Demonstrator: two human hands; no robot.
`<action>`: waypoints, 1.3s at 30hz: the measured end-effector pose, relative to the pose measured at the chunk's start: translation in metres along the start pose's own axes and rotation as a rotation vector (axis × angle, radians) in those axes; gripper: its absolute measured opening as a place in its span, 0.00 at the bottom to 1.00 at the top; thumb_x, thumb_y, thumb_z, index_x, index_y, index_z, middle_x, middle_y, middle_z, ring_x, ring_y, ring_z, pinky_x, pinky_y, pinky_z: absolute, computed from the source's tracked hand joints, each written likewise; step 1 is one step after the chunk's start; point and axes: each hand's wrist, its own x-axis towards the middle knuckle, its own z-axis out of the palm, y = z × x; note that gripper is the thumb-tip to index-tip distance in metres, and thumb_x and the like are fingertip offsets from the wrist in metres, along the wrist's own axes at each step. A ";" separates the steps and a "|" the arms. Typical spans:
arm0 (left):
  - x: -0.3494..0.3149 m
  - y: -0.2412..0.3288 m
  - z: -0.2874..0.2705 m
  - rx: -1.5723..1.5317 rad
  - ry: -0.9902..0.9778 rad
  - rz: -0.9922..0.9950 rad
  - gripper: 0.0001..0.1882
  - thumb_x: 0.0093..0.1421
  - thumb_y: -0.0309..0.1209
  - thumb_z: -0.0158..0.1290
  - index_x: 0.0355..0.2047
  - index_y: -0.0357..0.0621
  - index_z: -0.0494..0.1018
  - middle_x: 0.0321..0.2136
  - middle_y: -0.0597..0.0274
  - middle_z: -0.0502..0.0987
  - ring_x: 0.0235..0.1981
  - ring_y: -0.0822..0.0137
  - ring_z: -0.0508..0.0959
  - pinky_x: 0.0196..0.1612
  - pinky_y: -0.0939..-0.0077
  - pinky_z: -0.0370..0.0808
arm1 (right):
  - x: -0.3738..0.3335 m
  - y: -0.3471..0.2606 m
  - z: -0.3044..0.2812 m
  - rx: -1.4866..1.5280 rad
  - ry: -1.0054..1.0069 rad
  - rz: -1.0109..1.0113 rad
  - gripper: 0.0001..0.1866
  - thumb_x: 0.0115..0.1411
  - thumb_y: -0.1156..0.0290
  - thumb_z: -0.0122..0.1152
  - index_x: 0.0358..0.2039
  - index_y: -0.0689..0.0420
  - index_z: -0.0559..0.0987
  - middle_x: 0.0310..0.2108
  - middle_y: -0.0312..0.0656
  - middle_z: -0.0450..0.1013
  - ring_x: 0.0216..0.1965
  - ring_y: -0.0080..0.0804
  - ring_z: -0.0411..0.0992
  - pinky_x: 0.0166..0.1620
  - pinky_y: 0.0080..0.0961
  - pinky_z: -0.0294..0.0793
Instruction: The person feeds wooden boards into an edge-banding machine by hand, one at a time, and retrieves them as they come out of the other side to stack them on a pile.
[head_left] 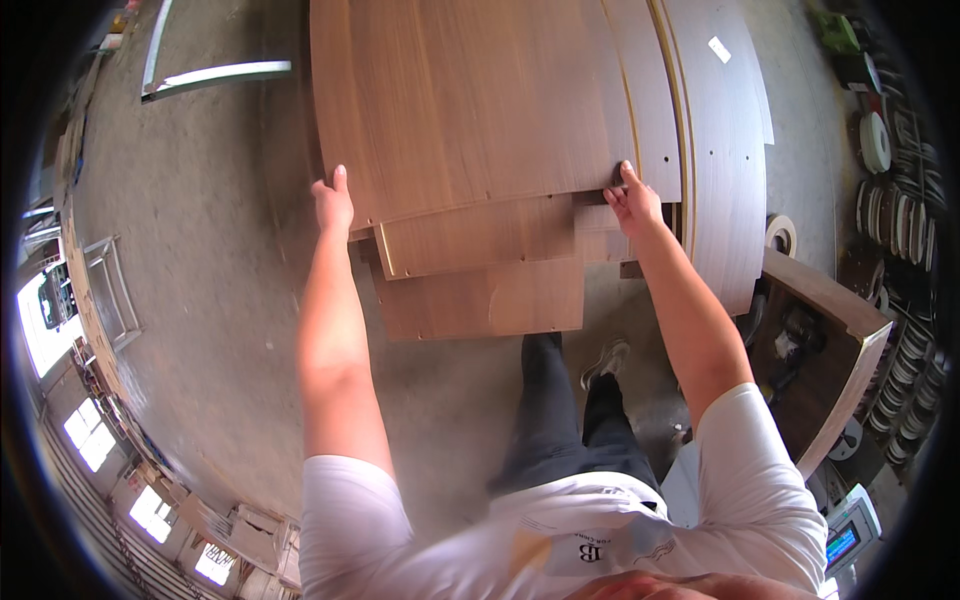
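A large brown wood-grain panel [470, 100] lies on top of a stack of similar panels. My left hand [333, 203] grips its near left corner, thumb on top. My right hand [632, 203] holds the near right corner, fingers on the edge. Under it, smaller wood-grain boards [480, 275] stick out toward me. Longer greyish-brown panels [720, 150] with small drilled holes lie to the right in the same stack.
Grey concrete floor [190, 250] spreads to the left, with a metal frame [215, 75] lying on it. A wooden cabinet piece [830, 330] stands at my right. Rolls of edge banding [890, 200] hang along the right wall. My legs stand below the stack.
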 end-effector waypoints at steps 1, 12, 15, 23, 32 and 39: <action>0.002 -0.006 0.000 0.012 0.017 0.016 0.38 0.66 0.56 0.48 0.53 0.25 0.62 0.48 0.33 0.74 0.52 0.42 0.75 0.54 0.57 0.71 | -0.003 0.003 0.002 0.033 0.045 -0.058 0.46 0.60 0.62 0.69 0.65 0.68 0.48 0.37 0.44 0.67 0.27 0.31 0.70 0.40 0.32 0.84; -0.108 -0.004 -0.044 0.140 -0.083 0.049 0.39 0.66 0.62 0.39 0.54 0.32 0.62 0.46 0.27 0.74 0.49 0.31 0.73 0.50 0.44 0.71 | -0.104 -0.016 -0.058 0.001 0.101 -0.066 0.24 0.59 0.61 0.69 0.43 0.62 0.65 0.20 0.32 0.60 0.18 0.23 0.63 0.28 0.26 0.79; -0.153 -0.024 -0.052 0.114 -0.115 0.021 0.42 0.66 0.63 0.37 0.59 0.32 0.59 0.50 0.27 0.71 0.53 0.32 0.71 0.54 0.46 0.70 | -0.135 -0.009 -0.090 -0.003 0.129 -0.043 0.24 0.59 0.60 0.70 0.41 0.60 0.66 0.20 0.31 0.60 0.18 0.22 0.62 0.26 0.25 0.79; -0.306 -0.058 -0.084 0.148 -0.208 -0.055 0.36 0.68 0.60 0.35 0.53 0.34 0.62 0.49 0.31 0.73 0.50 0.33 0.73 0.51 0.46 0.71 | -0.223 0.025 -0.207 -0.069 0.130 0.031 0.17 0.60 0.58 0.68 0.34 0.53 0.69 0.20 0.30 0.62 0.20 0.21 0.64 0.30 0.23 0.80; -0.502 -0.062 -0.090 0.123 -0.230 -0.190 0.36 0.69 0.57 0.36 0.55 0.30 0.62 0.53 0.31 0.70 0.56 0.38 0.71 0.57 0.51 0.68 | -0.311 0.038 -0.364 -0.089 0.138 0.012 0.19 0.61 0.59 0.66 0.47 0.55 0.73 0.32 0.34 0.68 0.27 0.23 0.67 0.33 0.22 0.79; -0.650 -0.096 -0.085 -0.440 -0.424 -0.370 0.37 0.68 0.55 0.44 0.63 0.35 0.59 0.58 0.49 0.69 0.60 0.50 0.69 0.63 0.54 0.66 | -0.361 0.025 -0.500 -0.113 0.089 -0.072 0.19 0.61 0.58 0.66 0.47 0.55 0.74 0.23 0.30 0.62 0.19 0.20 0.62 0.27 0.20 0.76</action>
